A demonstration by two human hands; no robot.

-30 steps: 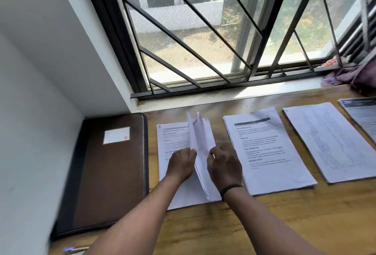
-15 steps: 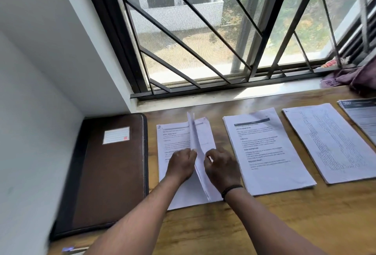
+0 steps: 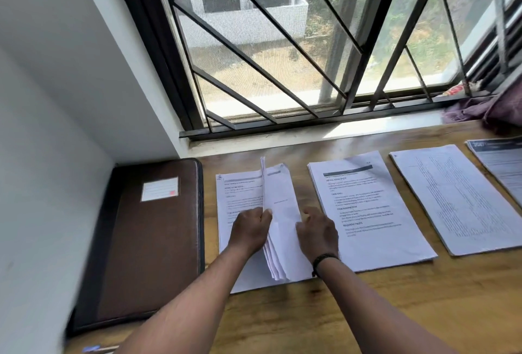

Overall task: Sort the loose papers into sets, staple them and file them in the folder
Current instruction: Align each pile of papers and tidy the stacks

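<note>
Several white printed paper sets lie in a row on the wooden desk [image 3: 367, 311]. At the leftmost set [image 3: 240, 192], my left hand [image 3: 250, 230] pinches several pages [image 3: 278, 206] lifted upright along their edge. My right hand [image 3: 317, 233] rests on the right-hand part of that set, fingers curled at the pages' edge. A second set [image 3: 367, 206] lies just right, a third set [image 3: 457, 198] beyond it, and a dark-headed sheet [image 3: 500, 161] sits at the far right edge. A closed brown folder [image 3: 147, 240] with a white label lies flat at the left.
A white wall [image 3: 42, 184] closes the left side. A barred window [image 3: 282, 57] with its sill runs along the back of the desk. Purple cloth [image 3: 491, 110] is bunched at the back right. A blue pen tip [image 3: 93, 349] shows at the bottom left.
My right hand has moved right and away from the lifted pages, which now spread wider. My left hand still holds them at the same spot.
</note>
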